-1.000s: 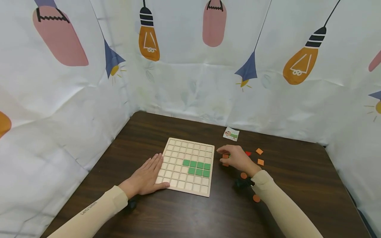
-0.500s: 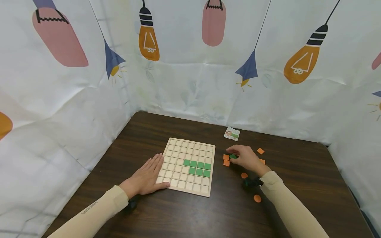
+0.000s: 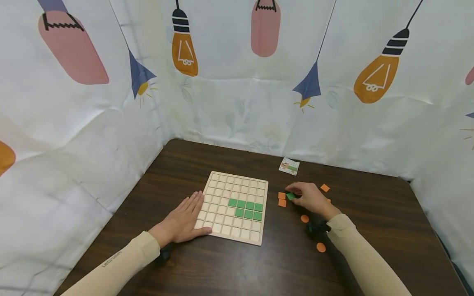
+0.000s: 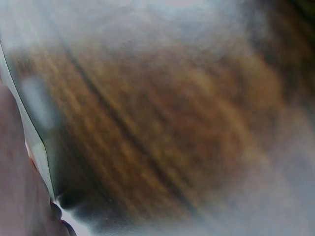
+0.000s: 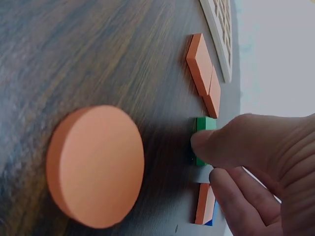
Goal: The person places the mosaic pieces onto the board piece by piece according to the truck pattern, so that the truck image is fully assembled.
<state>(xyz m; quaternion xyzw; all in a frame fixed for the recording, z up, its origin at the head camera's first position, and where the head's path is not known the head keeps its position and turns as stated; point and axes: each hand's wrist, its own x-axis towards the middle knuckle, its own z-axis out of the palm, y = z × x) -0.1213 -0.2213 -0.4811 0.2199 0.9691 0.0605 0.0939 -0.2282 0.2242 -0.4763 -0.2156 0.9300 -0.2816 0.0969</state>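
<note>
My left hand (image 3: pixel 181 220) lies flat, fingers straight and thumb spread, along the left edge of a pale wooden grid board (image 3: pixel 218 188). Two rows of green square tiles (image 3: pixel 249 209) fill part of the board's right side. Right of the board, my right hand (image 3: pixel 310 198) pinches another green square tile (image 3: pixel 290 196) between thumb and fingers. In the right wrist view the thumb covers part of that green tile (image 5: pixel 206 123). Two orange square tiles (image 3: pixel 282 199) lie together just left of it. The left wrist view shows mostly blurred dark wood (image 4: pixel 162 118).
Orange discs (image 3: pixel 321 247) lie near the right wrist, one large and close (image 5: pixel 98 167) in the right wrist view. An orange square tile (image 3: pixel 325 188) sits beyond the right hand. A small printed card (image 3: pixel 289 166) lies at the back. Patterned cloth (image 3: pixel 237 115) hangs behind the table.
My right hand has moved right, away from the orange tiles beside the board, and has taken hold of a green tile. My left hand stays in place.
</note>
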